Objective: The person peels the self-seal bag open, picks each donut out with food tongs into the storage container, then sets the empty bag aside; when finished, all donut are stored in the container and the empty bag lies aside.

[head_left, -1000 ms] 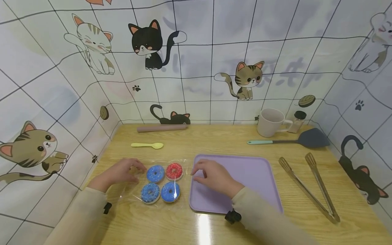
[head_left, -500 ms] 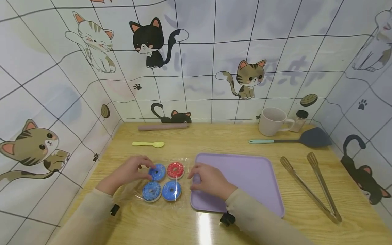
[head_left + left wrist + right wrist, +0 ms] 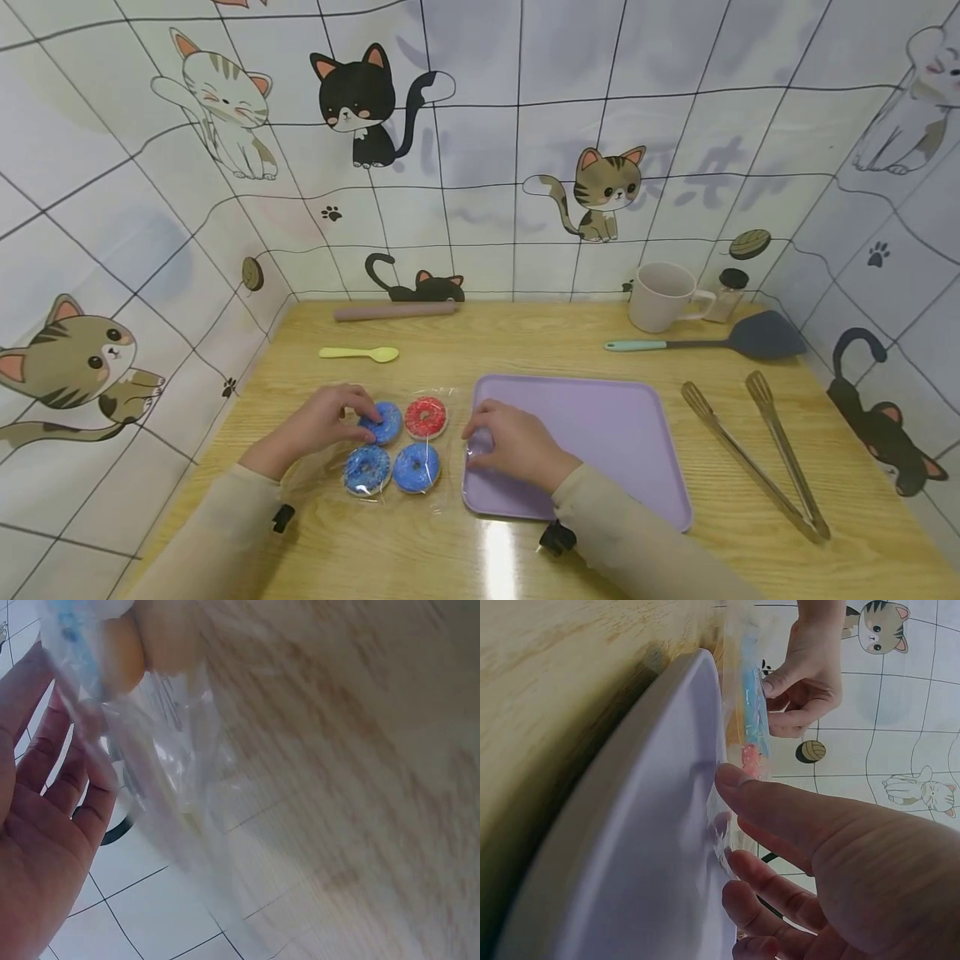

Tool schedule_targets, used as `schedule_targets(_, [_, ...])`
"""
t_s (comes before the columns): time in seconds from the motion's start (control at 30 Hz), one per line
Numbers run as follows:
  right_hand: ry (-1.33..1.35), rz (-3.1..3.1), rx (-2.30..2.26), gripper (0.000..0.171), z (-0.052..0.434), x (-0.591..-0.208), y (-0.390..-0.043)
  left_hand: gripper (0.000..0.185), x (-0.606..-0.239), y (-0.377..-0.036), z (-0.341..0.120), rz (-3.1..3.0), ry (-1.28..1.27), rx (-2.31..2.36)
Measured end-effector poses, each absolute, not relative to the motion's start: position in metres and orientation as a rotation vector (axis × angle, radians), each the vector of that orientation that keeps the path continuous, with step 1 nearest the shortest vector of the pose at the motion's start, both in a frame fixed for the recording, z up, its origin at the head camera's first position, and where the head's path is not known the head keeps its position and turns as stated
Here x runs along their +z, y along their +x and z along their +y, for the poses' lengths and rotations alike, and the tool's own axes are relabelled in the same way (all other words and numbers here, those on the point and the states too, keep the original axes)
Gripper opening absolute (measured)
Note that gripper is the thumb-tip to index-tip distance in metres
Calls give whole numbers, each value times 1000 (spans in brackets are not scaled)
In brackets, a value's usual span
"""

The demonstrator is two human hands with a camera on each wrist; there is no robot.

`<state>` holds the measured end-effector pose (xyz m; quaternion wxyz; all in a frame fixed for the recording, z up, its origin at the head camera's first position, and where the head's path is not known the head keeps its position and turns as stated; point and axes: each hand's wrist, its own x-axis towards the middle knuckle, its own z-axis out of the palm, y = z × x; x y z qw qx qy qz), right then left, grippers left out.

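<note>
Currently, the left hand [image 3: 318, 423] and right hand [image 3: 510, 442] pinch opposite edges of the clear bag [image 3: 390, 450] holding 4 doughnuts on the wooden table [image 3: 525, 342], beside the empty purple tray [image 3: 600, 425]; all 4 remain bagged.

Head view: bright, even, diffuse light from overhead. One vertical glare streak on the wooden table [image 3: 501, 557] at the near edge. Shadows soft and short under the purple tray [image 3: 600, 433] and tongs [image 3: 757, 454]. Strong wide-angle distortion: tiled wall [image 3: 480, 167] lines bow toward the frame edges. Centre sharp, corners slightly soft. Left wrist view: motion blur throughout, wood grain smeared, clear plastic bag [image 3: 150, 765] washed out by highlights. Right wrist view: dimmer, tray in shade, near fingers [image 3: 795, 817] out of focus
</note>
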<state>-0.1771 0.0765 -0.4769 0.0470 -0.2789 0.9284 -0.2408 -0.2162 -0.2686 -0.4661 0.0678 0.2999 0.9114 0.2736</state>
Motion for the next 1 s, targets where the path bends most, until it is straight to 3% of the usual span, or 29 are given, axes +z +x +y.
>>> schedule_targets(0.23, [-860, 2855, -723, 36, 76, -480, -178, 10, -469, -215, -268, 2785, 960, 795])
schedule_targets(1.0, [-829, 2835, -736, 39, 77, -478, -175, 5, -476, -216, -275, 2817, 1056, 900])
